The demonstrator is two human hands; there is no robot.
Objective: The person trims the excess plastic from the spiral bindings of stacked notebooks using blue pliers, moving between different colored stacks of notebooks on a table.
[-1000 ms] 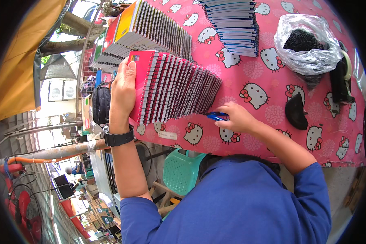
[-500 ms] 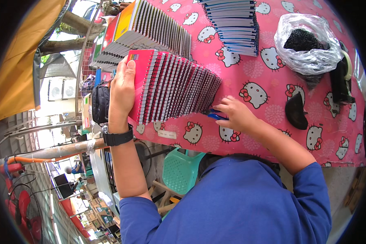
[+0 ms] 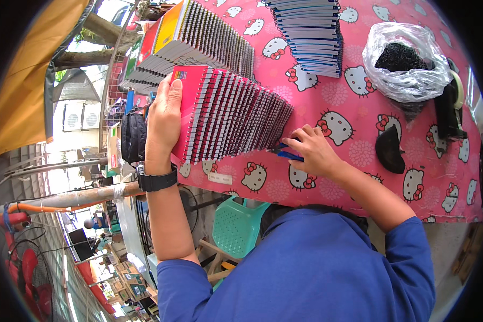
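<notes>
A leaning row of red spiral notebooks (image 3: 236, 115) stands on the table, its coil edges toward me. My left hand (image 3: 165, 110) is closed around the left end of the row, thumb along the front cover and the other fingers mostly hidden behind it. At the lower right end of the row, my right hand (image 3: 308, 147) is closed on blue-handled pliers (image 3: 290, 154). Their dark jaws point left, close to the coil ends; whether they touch a coil I cannot tell. A dark watch with a strap (image 3: 156, 178) is on my left wrist.
Behind the red row stand more spiral notebooks (image 3: 212, 40) with yellow, red and green covers. A blue-edged notebook stack (image 3: 308, 37) stands farther back. On the right are a clear plastic bag (image 3: 434, 86) with black bits, a black curved object (image 3: 390, 150) and a tape dispenser (image 3: 449, 110).
My right hand and the pliers have shifted slightly to the right, and more of the blue handles shows. My left hand keeps its hold on the red notebooks.
</notes>
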